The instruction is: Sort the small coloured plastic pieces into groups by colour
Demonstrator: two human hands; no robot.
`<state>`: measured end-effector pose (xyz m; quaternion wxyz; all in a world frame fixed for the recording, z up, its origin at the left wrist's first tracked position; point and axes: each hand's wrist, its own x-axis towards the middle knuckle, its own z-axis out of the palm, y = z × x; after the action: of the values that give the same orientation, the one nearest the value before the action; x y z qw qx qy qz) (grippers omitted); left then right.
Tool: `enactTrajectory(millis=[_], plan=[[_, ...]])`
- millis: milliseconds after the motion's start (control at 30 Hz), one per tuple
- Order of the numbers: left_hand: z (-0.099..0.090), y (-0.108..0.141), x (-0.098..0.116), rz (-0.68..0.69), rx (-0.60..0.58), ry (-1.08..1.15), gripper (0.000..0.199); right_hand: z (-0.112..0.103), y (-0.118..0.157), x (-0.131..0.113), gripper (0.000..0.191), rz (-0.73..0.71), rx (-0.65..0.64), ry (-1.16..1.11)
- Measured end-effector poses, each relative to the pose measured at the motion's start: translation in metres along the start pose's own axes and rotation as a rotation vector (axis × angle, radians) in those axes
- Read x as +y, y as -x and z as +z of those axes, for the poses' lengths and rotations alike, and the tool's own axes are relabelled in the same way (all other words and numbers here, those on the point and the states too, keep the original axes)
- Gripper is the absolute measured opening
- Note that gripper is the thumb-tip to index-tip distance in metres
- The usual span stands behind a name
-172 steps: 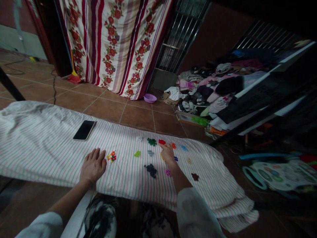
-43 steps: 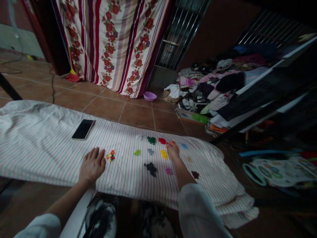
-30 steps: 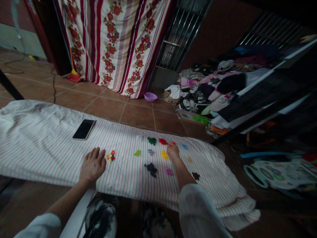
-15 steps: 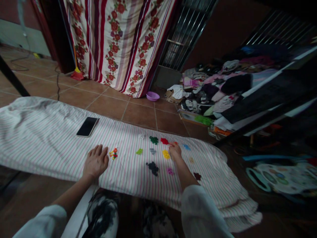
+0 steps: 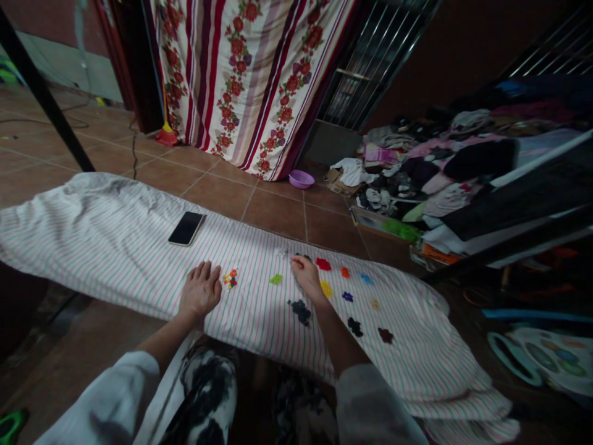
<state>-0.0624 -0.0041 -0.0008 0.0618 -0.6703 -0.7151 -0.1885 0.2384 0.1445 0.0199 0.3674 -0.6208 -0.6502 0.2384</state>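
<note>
My left hand lies flat with its fingers out, right beside a small cluster of mixed-colour pieces on the striped cloth. My right hand is pinched above the dark green pile, hiding most of it; what the fingertips hold, if anything, is too small to make out. Around it are small piles of little pieces: white, lime green, red, orange, yellow and dark grey. My right forearm covers the pink and light grey piles.
Further right lie light blue, purple-blue, tan, black and dark red piles. A phone rests at the cloth's far side. Beyond are a purple basin and heaped clothes.
My right hand has moved left from the orange pile, past the red one, to the dark green pile. My left hand stays beside the mixed cluster. The camera view has shifted slightly left.
</note>
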Motion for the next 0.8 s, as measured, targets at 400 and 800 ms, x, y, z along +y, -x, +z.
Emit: enactTrajectory(millis=[400,800], plan=[[0.002,0.0,-0.001,0.004,0.018,0.019,0.043,0.09,0.071,-0.058,0.022,-0.39,-0.412,-0.003],[0.004,0.0,-0.002,0.011,0.023,-0.008,0.043,0.109,0.073,-0.077,0.026,-0.499,-0.519,0.132]])
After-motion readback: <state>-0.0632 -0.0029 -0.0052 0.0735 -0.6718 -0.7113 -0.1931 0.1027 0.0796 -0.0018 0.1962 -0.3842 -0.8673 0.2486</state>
